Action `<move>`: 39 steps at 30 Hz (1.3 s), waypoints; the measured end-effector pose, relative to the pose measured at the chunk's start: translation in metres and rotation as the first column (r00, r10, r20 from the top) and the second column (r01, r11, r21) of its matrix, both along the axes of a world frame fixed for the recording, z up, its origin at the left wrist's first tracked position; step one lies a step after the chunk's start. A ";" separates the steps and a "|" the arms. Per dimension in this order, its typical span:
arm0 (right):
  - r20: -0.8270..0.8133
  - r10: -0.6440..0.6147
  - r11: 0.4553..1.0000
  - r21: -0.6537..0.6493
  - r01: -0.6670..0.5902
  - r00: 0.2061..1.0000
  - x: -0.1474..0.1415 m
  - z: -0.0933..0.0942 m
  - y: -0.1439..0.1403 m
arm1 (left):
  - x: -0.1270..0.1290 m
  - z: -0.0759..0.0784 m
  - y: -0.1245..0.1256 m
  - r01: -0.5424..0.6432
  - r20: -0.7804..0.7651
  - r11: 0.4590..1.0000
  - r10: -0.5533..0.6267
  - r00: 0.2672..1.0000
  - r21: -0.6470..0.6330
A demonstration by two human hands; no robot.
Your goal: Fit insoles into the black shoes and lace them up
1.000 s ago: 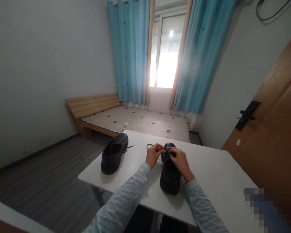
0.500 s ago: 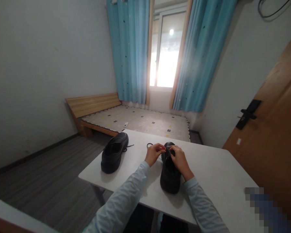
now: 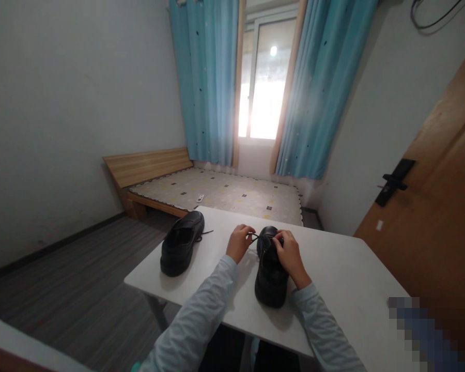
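Two black lace-up shoes stand on a white table (image 3: 344, 279). The nearer shoe (image 3: 272, 279) points away from me, in front of my chest. My left hand (image 3: 238, 243) pinches a black lace (image 3: 254, 237) and holds it taut to the left of that shoe. My right hand (image 3: 289, 254) rests on the shoe's top by the eyelets, fingers closed on the lacing. The second shoe (image 3: 180, 245) lies untouched to the left, its lace end trailing on the table.
Behind the table is a low wooden bed (image 3: 217, 194) with a patterned mattress. Blue curtains (image 3: 209, 82) frame a bright window. A wooden door (image 3: 437, 206) with a black handle stands at the right. Grey floor lies to the left.
My left hand has moved left and pulled the lace out from the shoe. My right hand stays on the shoe's top.
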State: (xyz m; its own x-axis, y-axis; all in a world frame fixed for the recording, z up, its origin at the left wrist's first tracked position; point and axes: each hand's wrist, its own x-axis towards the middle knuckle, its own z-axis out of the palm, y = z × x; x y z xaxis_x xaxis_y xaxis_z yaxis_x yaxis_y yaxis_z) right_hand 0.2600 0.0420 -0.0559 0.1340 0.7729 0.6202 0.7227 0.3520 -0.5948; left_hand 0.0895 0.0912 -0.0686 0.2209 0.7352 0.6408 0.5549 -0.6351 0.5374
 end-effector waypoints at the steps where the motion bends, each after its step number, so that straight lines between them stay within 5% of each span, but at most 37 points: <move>1: -0.022 -0.013 1.000 0.005 0.013 1.000 0.000 0.001 -0.001 | -0.002 0.001 -0.001 -0.086 -0.001 0.996 0.086 0.996 0.021; 4: -0.085 -0.045 0.999 0.015 0.046 0.995 0.003 0.001 -0.002 | -0.007 0.004 -0.001 -0.289 0.042 0.957 0.290 0.956 -0.028; 6: -0.120 -0.061 0.998 0.016 0.064 0.991 0.005 0.001 -0.002 | -0.006 0.004 0.000 -0.285 0.105 0.945 0.303 0.947 -0.158; 9: -0.177 -0.080 0.997 -0.009 0.080 0.981 0.009 -0.001 -0.002 | -0.001 0.003 0.002 -0.029 0.325 0.936 0.151 0.934 -0.350; 13: -0.276 -0.084 0.996 -0.049 0.073 0.958 0.015 -0.001 -0.002 | 0.007 0.008 0.001 0.346 0.599 0.893 -0.114 0.792 -0.288; 21: -0.525 -0.055 0.998 0.000 0.065 0.849 0.033 0.011 -0.006 | 0.007 0.015 -0.009 0.603 0.710 0.753 -0.271 0.650 -0.264; 24: -0.652 0.035 0.999 0.054 0.000 0.758 0.037 0.017 -0.009 | 0.009 0.014 -0.012 0.600 0.677 0.744 -0.281 0.680 -0.294; 30: -0.794 0.139 0.979 0.198 0.035 0.592 0.045 0.032 -0.018 | 0.011 0.007 -0.010 0.327 0.430 0.895 -0.177 0.885 -0.303; 39: -0.855 0.241 0.931 0.338 0.140 0.460 0.073 0.047 -0.027 | 0.010 0.014 -0.020 0.279 0.204 0.952 -0.249 0.947 -0.130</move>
State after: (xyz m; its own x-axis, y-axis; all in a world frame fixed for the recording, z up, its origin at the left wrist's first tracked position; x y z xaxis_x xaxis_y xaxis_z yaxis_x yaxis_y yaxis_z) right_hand 0.3329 0.0147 -0.0093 0.7136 0.5812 0.3911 -0.1399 0.6653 -0.7333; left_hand 0.0996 0.0707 -0.0547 0.3104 0.7596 0.5715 0.2617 -0.6462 0.7169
